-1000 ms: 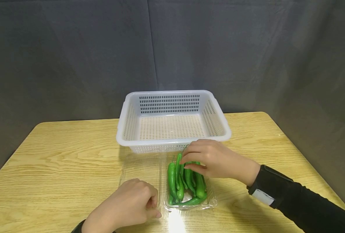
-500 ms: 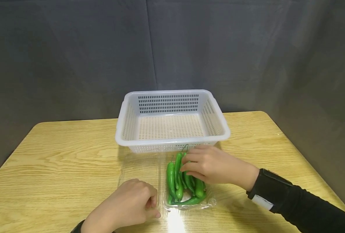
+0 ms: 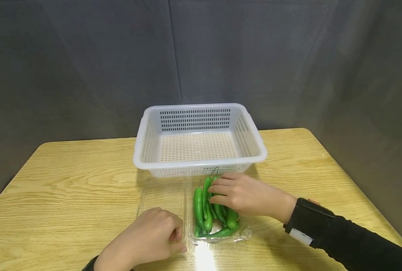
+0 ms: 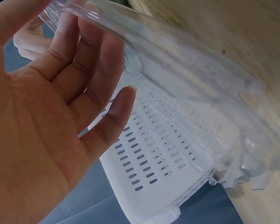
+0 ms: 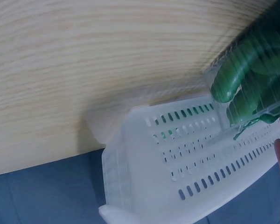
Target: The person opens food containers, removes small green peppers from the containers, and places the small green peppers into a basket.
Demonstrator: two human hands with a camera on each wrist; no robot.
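Long, glossy green peppers [image 3: 199, 207]: are lying in a loose pile in the right half of a clear, hinged plastic container [image 3: 245, 235]; most are running lengthwise, one is curving across the near end, and a thin, looping stem [image 3: 216, 170] is poking up at the far end.

Clear plastic lid half [image 3: 163, 195]: is lying flat to the left of the peppers.

Person's bare left hand [image 3: 150, 235]: is resting at the near side of the lid half, fingers curving inward; in the left wrist view its fingertips are meeting clear plastic, but whether they are pinching the rim I cannot tell.

Person's bare right hand [image 3: 245, 194]: is covering the far right part of the pile, fingers bending down onto the peppers in a narrow group; the undersides are being hidden, so I cannot tell whether it is gripping one. The right wrist view is showing only parts of its fingers.

White, perforated plastic basket [image 3: 201, 165]: is standing upright just behind the container.

Yellowish wood-grain worktop [image 3: 78, 180]: is carrying the container and the basket.

Black sleeve [image 3: 367, 241]: is covering the right forearm, a black band [image 3: 317, 226] circling the wrist.

Dark grey cloth [image 3: 102, 56]: is hanging behind the worktop.
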